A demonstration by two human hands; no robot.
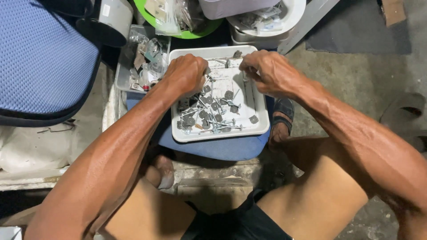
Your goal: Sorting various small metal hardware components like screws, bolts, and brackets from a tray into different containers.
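Down low, bare knees and black shorts (235, 222) frame the shot. Up from there, a white tray (262, 126) sits on a blue cushion (213, 149), scattered with grey screws and washers (209, 115). The left hand (187, 73) curls closed over the tray's left side; what it grips is hidden. The right hand (267, 71) pinches at the far edge, its contents unclear. Beyond, a green bowl (187, 31) holds plastic bags.
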